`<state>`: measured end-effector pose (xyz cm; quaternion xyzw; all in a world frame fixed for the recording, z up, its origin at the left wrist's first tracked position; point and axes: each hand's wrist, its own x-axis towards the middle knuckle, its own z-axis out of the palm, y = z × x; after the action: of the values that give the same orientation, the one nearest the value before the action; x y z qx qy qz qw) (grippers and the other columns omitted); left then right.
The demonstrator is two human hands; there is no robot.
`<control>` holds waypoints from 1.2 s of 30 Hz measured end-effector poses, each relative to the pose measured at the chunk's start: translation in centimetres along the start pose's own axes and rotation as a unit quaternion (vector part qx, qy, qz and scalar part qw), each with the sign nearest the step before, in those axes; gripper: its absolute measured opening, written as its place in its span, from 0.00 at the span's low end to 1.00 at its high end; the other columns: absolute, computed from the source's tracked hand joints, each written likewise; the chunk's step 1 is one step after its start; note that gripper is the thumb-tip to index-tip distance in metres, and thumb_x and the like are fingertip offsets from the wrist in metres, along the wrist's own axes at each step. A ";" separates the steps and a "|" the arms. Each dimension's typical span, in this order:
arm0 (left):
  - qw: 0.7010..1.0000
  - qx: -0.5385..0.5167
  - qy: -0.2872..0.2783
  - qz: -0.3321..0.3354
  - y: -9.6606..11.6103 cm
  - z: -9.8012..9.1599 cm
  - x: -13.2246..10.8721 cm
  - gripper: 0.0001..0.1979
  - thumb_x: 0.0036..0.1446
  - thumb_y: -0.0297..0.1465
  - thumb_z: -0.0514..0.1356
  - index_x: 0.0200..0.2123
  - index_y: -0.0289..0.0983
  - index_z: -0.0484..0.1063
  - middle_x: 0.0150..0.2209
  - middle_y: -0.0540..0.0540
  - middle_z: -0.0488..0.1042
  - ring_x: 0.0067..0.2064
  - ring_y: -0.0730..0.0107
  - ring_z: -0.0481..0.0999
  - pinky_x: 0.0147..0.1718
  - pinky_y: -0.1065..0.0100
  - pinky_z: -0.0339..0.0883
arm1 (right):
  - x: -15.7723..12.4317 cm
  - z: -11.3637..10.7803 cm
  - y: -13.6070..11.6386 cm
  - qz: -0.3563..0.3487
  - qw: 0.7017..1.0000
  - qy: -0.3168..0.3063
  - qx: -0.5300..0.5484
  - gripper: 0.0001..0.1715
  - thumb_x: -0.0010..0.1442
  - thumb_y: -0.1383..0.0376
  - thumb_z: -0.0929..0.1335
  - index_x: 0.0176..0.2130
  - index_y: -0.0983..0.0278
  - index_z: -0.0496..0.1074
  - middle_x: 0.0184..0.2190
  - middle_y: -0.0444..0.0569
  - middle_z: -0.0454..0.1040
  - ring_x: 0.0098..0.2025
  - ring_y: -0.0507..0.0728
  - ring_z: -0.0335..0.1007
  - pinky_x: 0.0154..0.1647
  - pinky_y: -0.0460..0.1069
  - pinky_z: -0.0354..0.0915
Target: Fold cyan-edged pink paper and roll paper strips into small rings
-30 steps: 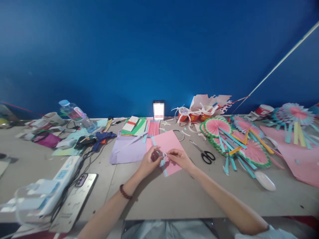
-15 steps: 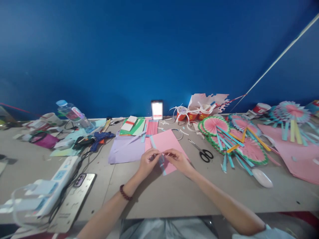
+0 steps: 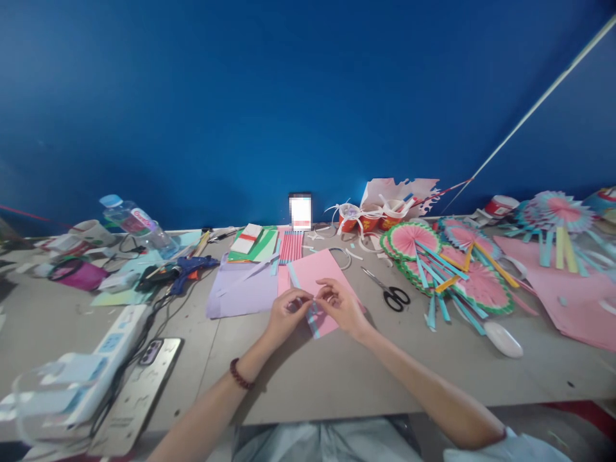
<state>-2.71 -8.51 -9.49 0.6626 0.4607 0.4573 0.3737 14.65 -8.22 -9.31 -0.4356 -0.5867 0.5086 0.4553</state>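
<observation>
Both hands meet over a pink sheet of paper (image 3: 332,264) lying slanted on the table. A light blue strip (image 3: 315,326) runs down the sheet's left side and is partly hidden by my fingers. My left hand (image 3: 285,316) is closed in a pinch, thumb against forefinger, just over this strip. Opposite it, my right hand (image 3: 345,312) pinches at the same spot, its other fingers bent and raised. Whatever small thing sits between the fingertips is too small to name. Scissors with black handles (image 3: 395,298) lie right of the sheet.
Lilac paper (image 3: 240,289) and a pleated pink-and-blue piece (image 3: 291,247) lie left and behind. Paper fans (image 3: 414,240) spread to the right, near a white oval object (image 3: 503,339). A blue glue gun (image 3: 190,269), a phone (image 3: 139,398) and a power strip (image 3: 113,353) occupy the left.
The fingers of my right hand have lifted and curled more, while its pinch stays beside my left fingertips. The whole view has shifted slightly.
</observation>
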 end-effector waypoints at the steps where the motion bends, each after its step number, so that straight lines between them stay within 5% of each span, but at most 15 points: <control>1: 1.000 0.001 -0.003 -0.002 -0.1 0.1 0.0 0.09 0.56 0.36 0.60 0.32 0.37 0.75 0.31 0.45 0.77 0.33 0.69 0.74 0.32 0.69 0.67 | 0.0 0.1 0.0 -0.001 1.000 0.000 0.001 0.21 0.54 0.63 0.68 0.49 0.60 0.66 0.31 0.44 0.72 0.31 0.51 0.67 0.30 0.46 0.62; 10: 0.998 0.058 0.000 0.028 -0.4 0.4 -0.3 0.09 0.56 0.32 0.59 0.40 0.38 0.76 0.32 0.46 0.76 0.31 0.71 0.72 0.31 0.70 0.66 | 0.2 -0.2 -0.6 0.008 0.998 -0.004 0.063 0.20 0.51 0.61 0.70 0.45 0.60 0.68 0.27 0.41 0.66 0.29 0.50 0.65 0.29 0.46 0.62; 15: 0.999 0.027 0.019 -0.011 -0.6 0.4 -0.2 0.12 0.56 0.33 0.59 0.43 0.37 0.75 0.33 0.47 0.75 0.30 0.73 0.71 0.31 0.70 0.67 | 0.5 -0.9 -0.7 0.084 0.989 -0.020 0.123 0.22 0.49 0.57 0.71 0.44 0.61 0.74 0.26 0.41 0.66 0.25 0.48 0.64 0.19 0.43 0.54; 23: 0.998 -0.003 0.054 -0.034 -0.6 -0.1 0.4 0.12 0.55 0.35 0.60 0.41 0.38 0.76 0.34 0.46 0.74 0.32 0.71 0.72 0.31 0.70 0.66 | 0.3 -1.2 -0.9 0.204 0.953 -0.014 0.226 0.23 0.40 0.56 0.77 0.38 0.62 0.78 0.27 0.45 0.76 0.25 0.48 0.67 0.21 0.43 0.52; 36: 0.994 0.096 0.027 0.053 -2.5 -1.6 1.9 0.12 0.61 0.35 0.55 0.37 0.39 0.78 0.35 0.45 0.73 0.36 0.68 0.73 0.35 0.68 0.67 | 0.4 -0.5 0.0 0.179 0.971 -0.044 0.152 0.17 0.43 0.56 0.76 0.31 0.64 0.75 0.25 0.42 0.72 0.21 0.47 0.62 0.21 0.44 0.56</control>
<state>-4.60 -5.87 -10.86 0.7060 0.4769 0.4480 0.2709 15.09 -7.68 -9.19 -0.4361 -0.4345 0.6839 0.3915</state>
